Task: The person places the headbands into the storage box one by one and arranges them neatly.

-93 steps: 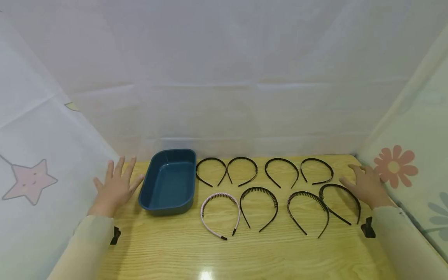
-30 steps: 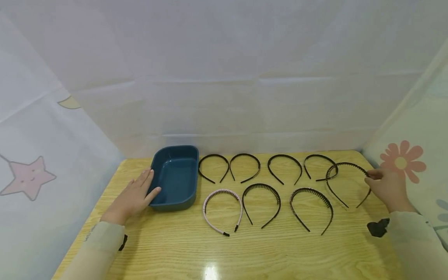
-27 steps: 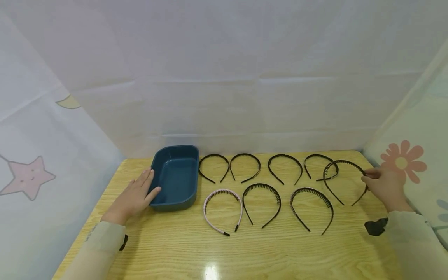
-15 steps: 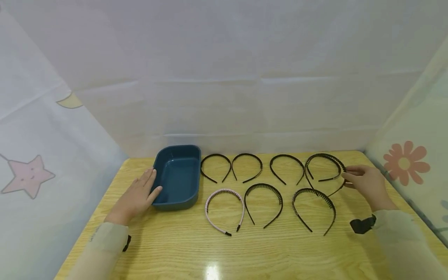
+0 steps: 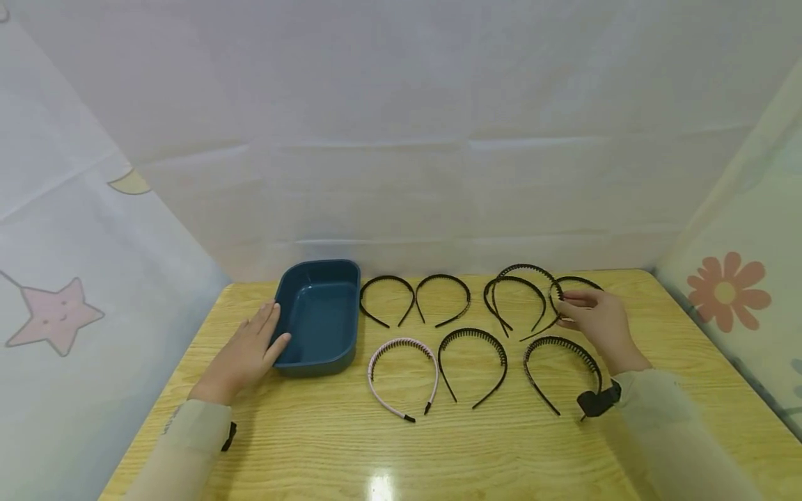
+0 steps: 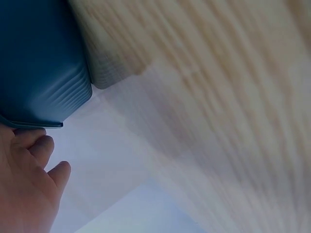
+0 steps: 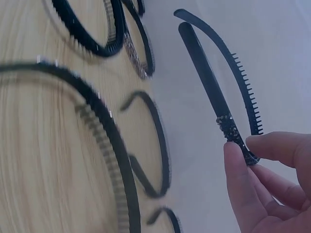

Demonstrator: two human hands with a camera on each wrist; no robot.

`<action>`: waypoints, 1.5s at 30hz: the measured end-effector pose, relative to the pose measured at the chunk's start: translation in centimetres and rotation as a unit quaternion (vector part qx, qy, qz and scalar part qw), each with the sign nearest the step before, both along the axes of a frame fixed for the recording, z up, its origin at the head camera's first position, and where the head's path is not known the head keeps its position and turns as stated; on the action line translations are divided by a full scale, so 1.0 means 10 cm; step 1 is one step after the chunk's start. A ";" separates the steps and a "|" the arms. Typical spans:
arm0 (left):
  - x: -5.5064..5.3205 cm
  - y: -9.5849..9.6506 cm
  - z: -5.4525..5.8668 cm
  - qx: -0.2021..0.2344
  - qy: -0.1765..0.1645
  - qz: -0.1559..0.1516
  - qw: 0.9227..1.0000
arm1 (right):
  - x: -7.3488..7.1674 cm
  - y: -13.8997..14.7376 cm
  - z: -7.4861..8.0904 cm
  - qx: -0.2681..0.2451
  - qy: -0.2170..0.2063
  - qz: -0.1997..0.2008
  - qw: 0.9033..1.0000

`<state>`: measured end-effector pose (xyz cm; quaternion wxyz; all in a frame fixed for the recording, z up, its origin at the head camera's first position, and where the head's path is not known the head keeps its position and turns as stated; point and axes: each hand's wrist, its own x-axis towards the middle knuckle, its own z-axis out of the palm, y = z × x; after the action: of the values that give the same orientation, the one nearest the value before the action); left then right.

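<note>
In the head view my right hand (image 5: 598, 323) pinches a black toothed headband (image 5: 526, 266) by its side, holding it above the table's back row. The right wrist view shows this headband (image 7: 204, 68) with a glittery patch beside my thumb and fingers. My left hand (image 5: 241, 355) rests with extended fingers on the left rim of a deep blue plastic tray (image 5: 316, 370); nothing lies in the tray. On the table, a pink headband (image 5: 401, 341) and black headbands (image 5: 473, 331) (image 5: 560, 339) form the front row. Several more black headbands (image 5: 443, 276) lie behind.
The wooden table (image 5: 313, 445) has a white cloth (image 5: 401, 139) hanging along its back edge. Printed cloths also flank both sides, one with a pink star (image 5: 53, 314), the other with a red flower (image 5: 727, 292). A black wrist device (image 5: 598, 400) sits on my right wrist.
My right hand has picked up the rightmost black headband and carried it leftward over the back row. My left hand has come down from the left onto the tray's rim.
</note>
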<state>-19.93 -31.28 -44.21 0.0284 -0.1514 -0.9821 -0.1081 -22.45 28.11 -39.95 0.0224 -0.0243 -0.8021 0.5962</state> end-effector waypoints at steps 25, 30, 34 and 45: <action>-0.02 -0.02 -0.03 0.007 -0.007 -0.001 1.000 | -0.20 -1.26 0.00 -0.103 0.023 0.060 0.993; -0.02 -0.01 -0.04 0.011 -0.004 -0.005 1.000 | -0.20 -1.48 0.02 -0.123 0.012 0.063 0.990; -0.02 -0.02 -0.04 0.008 -0.008 -0.003 1.000 | -0.21 -1.66 0.03 -0.140 0.009 0.069 0.988; -0.01 -0.01 -0.03 0.009 -0.010 0.001 1.000 | -0.24 -2.19 0.03 -0.139 0.012 0.075 0.987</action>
<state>-20.01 -31.42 -44.52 0.0195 -0.1495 -0.9814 -0.1184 -24.80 6.25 -39.63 -0.0163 0.0403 -0.7106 0.7023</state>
